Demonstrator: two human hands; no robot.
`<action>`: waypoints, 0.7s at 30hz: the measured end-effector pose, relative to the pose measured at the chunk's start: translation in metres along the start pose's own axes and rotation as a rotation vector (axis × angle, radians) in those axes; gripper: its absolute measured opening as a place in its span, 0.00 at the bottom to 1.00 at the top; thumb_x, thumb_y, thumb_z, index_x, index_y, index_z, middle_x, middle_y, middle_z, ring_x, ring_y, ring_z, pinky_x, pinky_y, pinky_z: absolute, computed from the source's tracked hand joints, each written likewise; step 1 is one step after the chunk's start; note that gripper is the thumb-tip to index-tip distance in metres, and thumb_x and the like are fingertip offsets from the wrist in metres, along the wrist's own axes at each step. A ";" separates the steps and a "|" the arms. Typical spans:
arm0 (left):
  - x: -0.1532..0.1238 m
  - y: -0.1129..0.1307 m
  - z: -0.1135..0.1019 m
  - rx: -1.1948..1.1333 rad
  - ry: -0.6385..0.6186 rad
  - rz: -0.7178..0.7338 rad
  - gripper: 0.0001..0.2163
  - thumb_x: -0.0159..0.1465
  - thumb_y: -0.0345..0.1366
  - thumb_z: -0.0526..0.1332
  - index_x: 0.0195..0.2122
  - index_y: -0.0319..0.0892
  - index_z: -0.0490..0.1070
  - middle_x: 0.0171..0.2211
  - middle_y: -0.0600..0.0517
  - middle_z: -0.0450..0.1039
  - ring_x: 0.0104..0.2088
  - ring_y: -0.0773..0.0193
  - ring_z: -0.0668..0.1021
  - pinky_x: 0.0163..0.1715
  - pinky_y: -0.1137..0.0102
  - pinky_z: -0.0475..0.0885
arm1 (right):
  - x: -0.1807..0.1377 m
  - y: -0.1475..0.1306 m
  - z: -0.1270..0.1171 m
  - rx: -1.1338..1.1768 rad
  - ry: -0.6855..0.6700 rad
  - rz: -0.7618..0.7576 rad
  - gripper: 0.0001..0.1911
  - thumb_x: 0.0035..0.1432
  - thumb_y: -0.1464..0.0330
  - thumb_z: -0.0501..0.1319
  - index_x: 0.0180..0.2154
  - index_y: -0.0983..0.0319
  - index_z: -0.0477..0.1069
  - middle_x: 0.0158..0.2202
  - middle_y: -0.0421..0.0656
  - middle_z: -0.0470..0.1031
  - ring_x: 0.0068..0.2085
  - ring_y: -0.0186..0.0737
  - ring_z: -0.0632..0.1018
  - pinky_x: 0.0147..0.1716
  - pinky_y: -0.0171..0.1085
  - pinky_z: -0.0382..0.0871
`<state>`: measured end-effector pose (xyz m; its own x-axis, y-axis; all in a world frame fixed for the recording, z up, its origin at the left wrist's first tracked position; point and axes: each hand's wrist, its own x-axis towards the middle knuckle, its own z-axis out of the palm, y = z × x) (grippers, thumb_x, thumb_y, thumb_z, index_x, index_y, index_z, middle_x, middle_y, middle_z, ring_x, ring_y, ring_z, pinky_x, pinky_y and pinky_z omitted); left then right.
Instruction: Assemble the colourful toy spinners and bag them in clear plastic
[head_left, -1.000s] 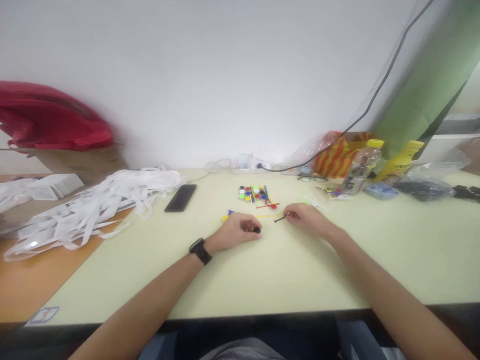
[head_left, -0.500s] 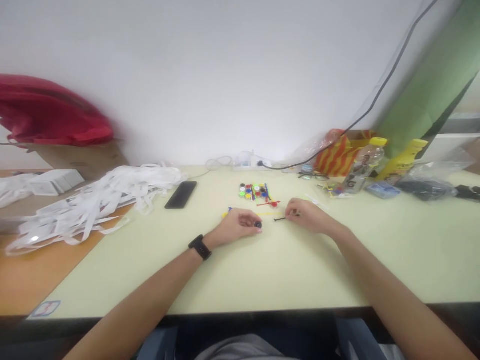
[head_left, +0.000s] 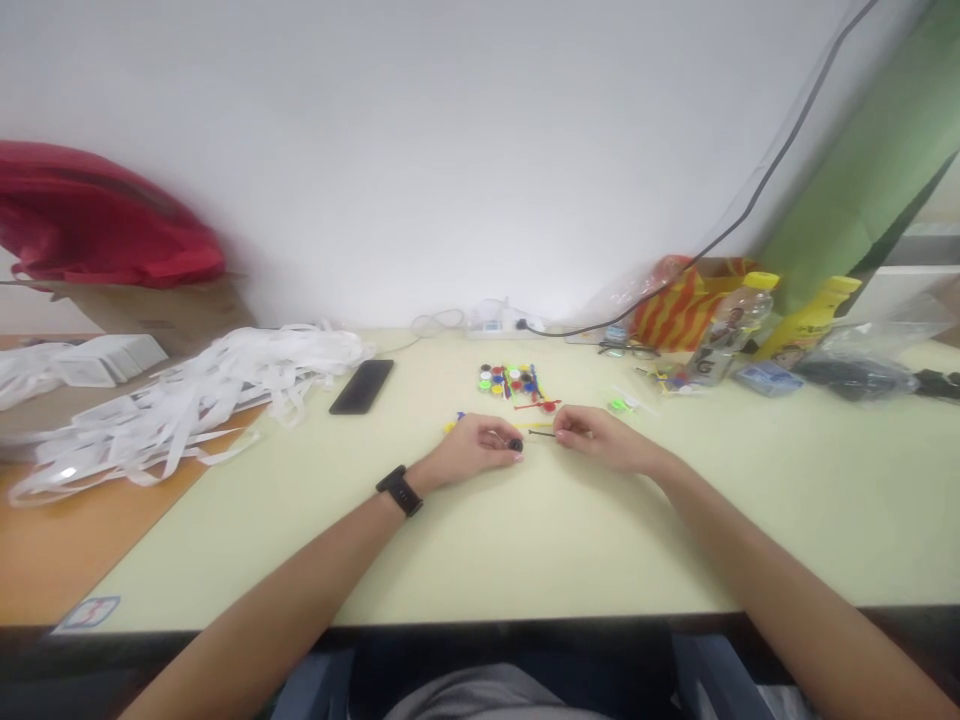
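Note:
Between thumb and fingers, my left hand (head_left: 478, 447) pinches a small black round piece (head_left: 515, 445). My right hand (head_left: 598, 437) grips the right end of a thin black stick (head_left: 541, 433), whose tip points left toward the black piece; a gap separates the two. Behind my hands lies a group of coloured discs and sticks (head_left: 508, 380). A red stick with a red disc (head_left: 548, 406) rests just in front of them. Yellow and blue bits (head_left: 452, 423) show past my left hand, and a bright green piece (head_left: 619, 404) lies behind my right.
A black phone (head_left: 362, 387) and a heap of white straps (head_left: 255, 360) are on the left. At the right stand a clear bottle (head_left: 731, 325) and a yellow bottle (head_left: 806, 320), near glasses (head_left: 628, 349) and a striped bag (head_left: 679, 315). A power strip (head_left: 491, 320) sits by the wall.
My right hand has moved left, bringing the black stick nearer the black piece. The green piece behind that hand has come into view. My left hand has hardly moved.

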<state>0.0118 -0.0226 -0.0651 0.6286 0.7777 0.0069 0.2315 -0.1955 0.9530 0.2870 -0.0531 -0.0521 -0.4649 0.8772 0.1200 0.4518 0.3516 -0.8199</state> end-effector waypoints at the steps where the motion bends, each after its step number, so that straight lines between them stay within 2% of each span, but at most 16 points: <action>1: 0.000 0.000 0.000 -0.005 -0.003 0.001 0.20 0.56 0.44 0.75 0.45 0.38 0.79 0.37 0.47 0.81 0.36 0.61 0.81 0.38 0.69 0.77 | 0.000 -0.001 0.002 0.022 0.020 0.008 0.15 0.67 0.55 0.58 0.36 0.60 0.67 0.33 0.40 0.69 0.33 0.38 0.69 0.34 0.37 0.66; 4: 0.000 0.000 -0.001 -0.020 -0.010 0.025 0.20 0.56 0.43 0.76 0.46 0.38 0.79 0.38 0.46 0.81 0.37 0.61 0.82 0.40 0.68 0.78 | -0.001 -0.006 0.007 0.167 0.052 0.069 0.17 0.67 0.51 0.58 0.37 0.59 0.64 0.30 0.37 0.63 0.30 0.35 0.64 0.30 0.35 0.61; 8: 0.000 0.000 -0.001 -0.015 -0.034 0.051 0.20 0.56 0.42 0.76 0.46 0.37 0.79 0.39 0.45 0.81 0.37 0.63 0.81 0.41 0.68 0.78 | -0.001 -0.013 0.012 0.490 -0.033 0.155 0.18 0.65 0.51 0.62 0.39 0.57 0.63 0.27 0.33 0.55 0.26 0.32 0.58 0.26 0.33 0.55; 11: -0.001 0.002 -0.001 -0.016 -0.047 0.057 0.21 0.56 0.42 0.76 0.47 0.37 0.79 0.40 0.45 0.81 0.37 0.62 0.81 0.41 0.67 0.78 | -0.001 -0.018 0.018 0.542 -0.073 0.130 0.17 0.62 0.53 0.66 0.42 0.58 0.66 0.29 0.34 0.59 0.27 0.31 0.60 0.26 0.33 0.56; 15: -0.001 0.004 0.001 -0.062 -0.077 0.067 0.21 0.56 0.41 0.75 0.48 0.36 0.79 0.43 0.42 0.81 0.39 0.59 0.82 0.43 0.64 0.78 | 0.002 -0.020 0.031 0.456 -0.083 0.090 0.19 0.62 0.51 0.65 0.41 0.60 0.72 0.29 0.36 0.64 0.28 0.32 0.64 0.27 0.33 0.59; 19: -0.001 0.003 0.001 -0.058 -0.070 0.071 0.21 0.57 0.41 0.75 0.49 0.37 0.79 0.45 0.41 0.81 0.42 0.56 0.82 0.45 0.63 0.78 | 0.006 -0.015 0.045 0.389 0.014 -0.037 0.17 0.62 0.53 0.66 0.42 0.60 0.73 0.36 0.42 0.74 0.36 0.38 0.74 0.37 0.37 0.69; 21: 0.000 0.004 0.002 -0.072 -0.057 0.048 0.21 0.58 0.42 0.75 0.49 0.37 0.80 0.43 0.42 0.82 0.40 0.58 0.82 0.43 0.64 0.78 | 0.007 -0.013 0.049 0.388 0.077 -0.065 0.17 0.61 0.55 0.67 0.45 0.59 0.74 0.39 0.43 0.76 0.39 0.41 0.76 0.40 0.39 0.71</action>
<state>0.0137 -0.0245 -0.0621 0.6794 0.7328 0.0373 0.1476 -0.1863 0.9714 0.2408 -0.0674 -0.0683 -0.4182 0.8842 0.2083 0.0953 0.2708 -0.9579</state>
